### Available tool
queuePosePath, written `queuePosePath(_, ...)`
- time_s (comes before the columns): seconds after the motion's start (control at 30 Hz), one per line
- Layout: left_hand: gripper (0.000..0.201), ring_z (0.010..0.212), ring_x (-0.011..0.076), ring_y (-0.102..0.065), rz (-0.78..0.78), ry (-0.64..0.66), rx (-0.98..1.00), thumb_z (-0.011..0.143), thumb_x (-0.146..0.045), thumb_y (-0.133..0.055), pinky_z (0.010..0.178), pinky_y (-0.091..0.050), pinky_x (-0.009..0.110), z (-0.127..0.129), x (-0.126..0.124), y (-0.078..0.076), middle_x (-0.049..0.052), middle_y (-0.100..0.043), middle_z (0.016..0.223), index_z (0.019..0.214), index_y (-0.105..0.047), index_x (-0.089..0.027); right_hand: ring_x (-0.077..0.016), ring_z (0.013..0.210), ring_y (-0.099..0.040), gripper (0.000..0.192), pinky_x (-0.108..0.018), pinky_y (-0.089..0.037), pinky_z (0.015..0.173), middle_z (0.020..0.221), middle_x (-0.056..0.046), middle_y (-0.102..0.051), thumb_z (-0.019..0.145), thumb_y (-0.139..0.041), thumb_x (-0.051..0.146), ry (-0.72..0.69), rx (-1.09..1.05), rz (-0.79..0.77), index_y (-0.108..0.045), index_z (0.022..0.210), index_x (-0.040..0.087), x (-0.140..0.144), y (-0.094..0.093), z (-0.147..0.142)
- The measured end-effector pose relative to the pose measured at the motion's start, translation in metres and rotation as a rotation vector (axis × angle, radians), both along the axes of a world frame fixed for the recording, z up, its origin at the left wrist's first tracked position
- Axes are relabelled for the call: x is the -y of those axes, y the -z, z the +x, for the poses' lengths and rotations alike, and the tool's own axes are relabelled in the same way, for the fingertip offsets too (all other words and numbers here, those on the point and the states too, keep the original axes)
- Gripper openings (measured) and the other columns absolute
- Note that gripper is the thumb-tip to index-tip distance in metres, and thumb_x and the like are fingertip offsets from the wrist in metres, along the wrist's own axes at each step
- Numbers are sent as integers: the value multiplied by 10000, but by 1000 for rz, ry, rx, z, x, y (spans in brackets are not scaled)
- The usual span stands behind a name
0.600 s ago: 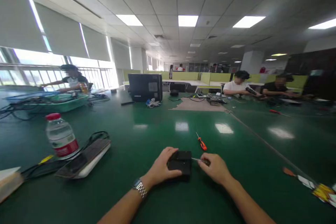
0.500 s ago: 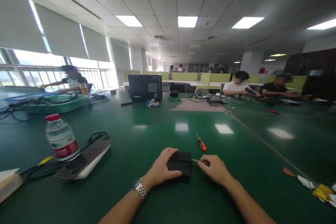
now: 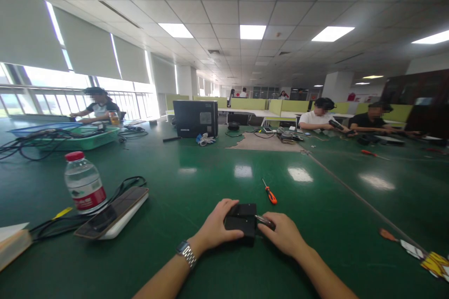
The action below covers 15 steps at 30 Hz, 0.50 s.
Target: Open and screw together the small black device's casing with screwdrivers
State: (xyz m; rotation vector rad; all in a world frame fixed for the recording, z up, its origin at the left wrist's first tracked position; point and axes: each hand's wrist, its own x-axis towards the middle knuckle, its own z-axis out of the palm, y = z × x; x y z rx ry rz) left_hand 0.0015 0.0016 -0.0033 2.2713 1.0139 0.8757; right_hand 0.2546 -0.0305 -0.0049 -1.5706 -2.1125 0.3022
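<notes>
My left hand [image 3: 224, 224], with a metal watch on its wrist, is closed around the left side of a small black box [image 3: 245, 230] on the green table. A seam or step runs across the box's top. In my right hand [image 3: 280, 231], fingers closed, is a screwdriver [image 3: 266, 221] with a dark handle and a shiny metal shaft. Its shaft points left, against or into the right side of the box; the tip is hidden from me. Beyond the box lies an orange-handled screwdriver [image 3: 270, 194], touched by neither hand.
To the left are a water bottle [image 3: 86, 187], a phone [image 3: 114, 215] on a white object, and black cables. Farther back stand a green basket [image 3: 84, 138] and a black computer case [image 3: 195, 119]. A brush-like tool [image 3: 388, 235] lies right. Other people sit at the table's far sides.
My right hand has moved slightly left and closer to the box, and less of the screwdriver's shaft shows. My left hand still grips the box in the same place.
</notes>
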Motion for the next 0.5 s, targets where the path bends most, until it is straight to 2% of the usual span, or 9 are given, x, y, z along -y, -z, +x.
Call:
queuePosePath(0.27, 817, 1232, 307, -448, 11, 18, -11, 670, -480, -789, 1080, -352, 437, 0, 0, -5, 125, -462, 1332, 1363, -451, -213, -151, 699, -559, 218, -242, -241, 573, 756, 14, -639, 856, -531, 398, 77, 126, 14, -559, 736, 218, -1, 10, -5)
queuePosePath(0.5, 843, 1252, 330, -428, 15, 9, -5, 671, -557, -761, 1090, -334, 470, -2, -2, -2, 130, -445, 1351, 1376, -442, -225, -184, 813, -577, 147, -256, -285, 623, 861, -11, -631, 873, -509, 358, 55, 219, 66, -548, 853, 218, 0, 13, -10)
